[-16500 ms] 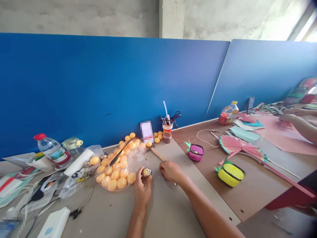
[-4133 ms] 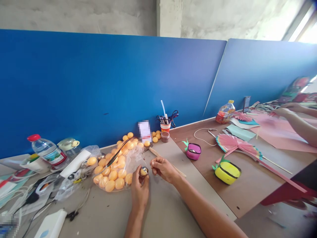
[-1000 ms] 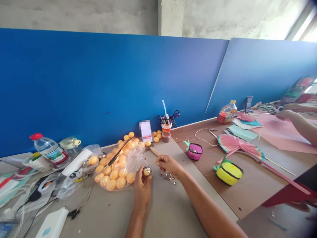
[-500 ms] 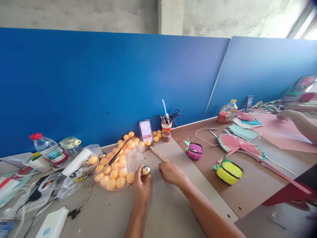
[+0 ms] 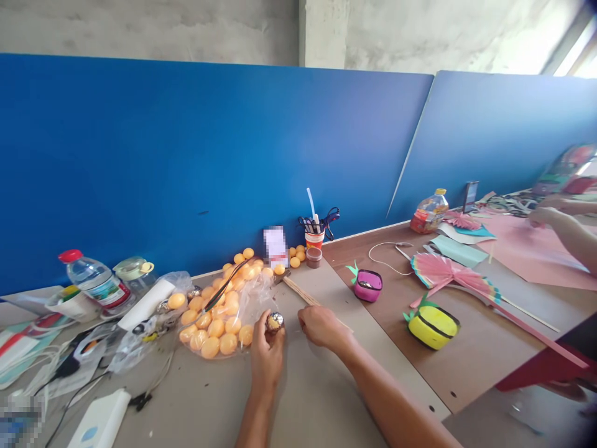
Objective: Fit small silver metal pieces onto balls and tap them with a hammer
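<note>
My left hand is closed around a small round ball, its fingers and thumb at the ball's sides. Shiny silver and some orange-yellow show on the ball's surface. To the right, my right hand has its fingers curled in, and what they may hold is hidden. It lies over a bundle of thin wooden sticks, which runs from the back of the table and reappears past the wrist. Left of my left hand, a clear plastic bag is full of orange balls.
Bottles, plastic wrap and cables crowd the left side. A pen cup and a small jar stand at the back. Rightward lie a purple pouch, a yellow pouch and a pink paper fan. Another person's arm rests over pink paper.
The whole view has shifted very slightly. My left hand still holds the ball, and my right hand stays over the sticks with almost no movement.
</note>
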Available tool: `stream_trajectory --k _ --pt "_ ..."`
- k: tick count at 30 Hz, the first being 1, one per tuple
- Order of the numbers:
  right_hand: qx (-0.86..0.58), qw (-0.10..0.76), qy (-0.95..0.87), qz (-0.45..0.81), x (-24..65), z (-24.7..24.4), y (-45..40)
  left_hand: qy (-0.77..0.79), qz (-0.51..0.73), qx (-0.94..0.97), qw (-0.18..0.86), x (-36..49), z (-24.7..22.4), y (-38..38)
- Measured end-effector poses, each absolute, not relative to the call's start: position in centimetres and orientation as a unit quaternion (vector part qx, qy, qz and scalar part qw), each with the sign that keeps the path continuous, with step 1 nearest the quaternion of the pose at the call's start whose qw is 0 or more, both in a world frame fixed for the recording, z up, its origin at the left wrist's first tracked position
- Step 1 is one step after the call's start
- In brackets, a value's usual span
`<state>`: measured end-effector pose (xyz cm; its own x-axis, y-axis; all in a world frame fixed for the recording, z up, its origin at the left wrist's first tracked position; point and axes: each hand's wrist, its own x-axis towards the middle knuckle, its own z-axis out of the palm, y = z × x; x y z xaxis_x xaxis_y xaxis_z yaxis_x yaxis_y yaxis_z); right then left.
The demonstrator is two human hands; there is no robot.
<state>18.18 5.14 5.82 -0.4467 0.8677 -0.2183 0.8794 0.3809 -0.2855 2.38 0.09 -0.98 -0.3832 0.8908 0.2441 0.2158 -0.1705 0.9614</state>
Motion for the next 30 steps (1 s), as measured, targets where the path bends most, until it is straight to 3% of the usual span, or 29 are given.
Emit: stream_trajectory --k 7,13,21,26,30 --pt "0.521 -0.219 0.777 -0.278 17.6 4.8 5.9 0.583 0.594 0.469 0.295 2.3 -1.0 0.0" --pt "0.503 -0.355 0.672 -0.411 16.9 4.7 6.1 0.597 0.585 0.452 0.312 2.4 -0.5 -0.1" --pt "0.336 -0.413 0.503 -0.681 16.5 3.9 6.4 0.588 0.587 0.437 0.345 2.5 -0.6 0.0" --pt "0.302 -0.367 0.456 -0.753 16.9 4.7 6.1 0.585 0.59 0.439 0.341 2.4 -0.9 0.0" --pt "0.332 -0.346 0.469 -0.742 16.7 4.9 5.8 0.589 0.583 0.452 0.33 2.4 -0.8 0.0"
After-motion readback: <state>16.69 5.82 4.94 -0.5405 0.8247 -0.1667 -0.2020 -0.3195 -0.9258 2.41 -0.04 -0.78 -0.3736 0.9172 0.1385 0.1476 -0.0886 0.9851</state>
